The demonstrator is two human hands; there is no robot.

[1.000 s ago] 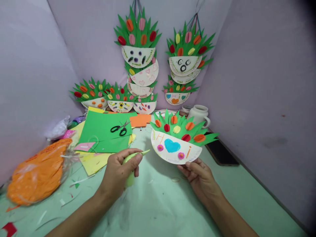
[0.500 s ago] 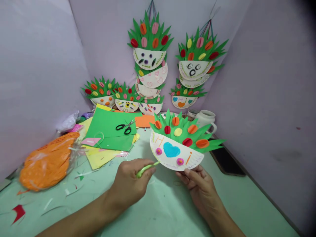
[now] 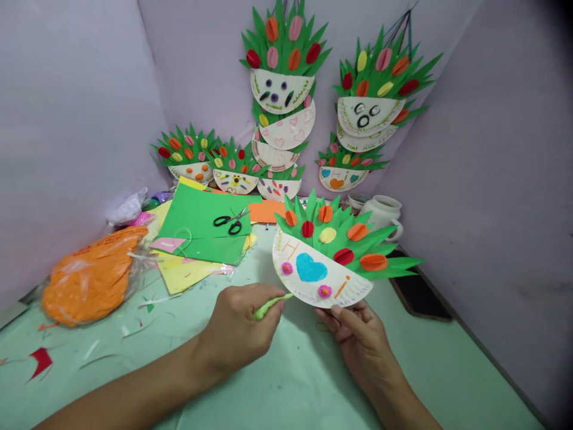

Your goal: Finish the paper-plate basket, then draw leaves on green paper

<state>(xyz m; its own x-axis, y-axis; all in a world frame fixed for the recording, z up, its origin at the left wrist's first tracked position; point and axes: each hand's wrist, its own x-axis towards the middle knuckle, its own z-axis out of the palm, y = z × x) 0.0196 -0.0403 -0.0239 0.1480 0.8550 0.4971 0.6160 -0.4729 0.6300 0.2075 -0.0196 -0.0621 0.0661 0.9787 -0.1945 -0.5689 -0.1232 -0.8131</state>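
Half-plate flower basket (image 3: 333, 273) is up off the table (image 3: 286, 394), centre, tilted down to the right. Right hand (image 3: 360, 334) has its lower right edge pinched, thumb in front, fingers mostly behind. Left hand (image 3: 246, 319) is closed round a pale green tube (image 3: 268, 306), nozzle at the lower left rim, can't tell if touching. Reads as rim decorating: green marks at far left edge, pale purple along the bottom and right. Next move calls for a steady plate and a light, even squeeze, tip kept clear of the near pink flower. Scissors (image 3: 230, 221) on green paper (image 3: 201, 209) far left, phone (image 3: 421, 292) right, mug (image 3: 382, 210) behind the leaves
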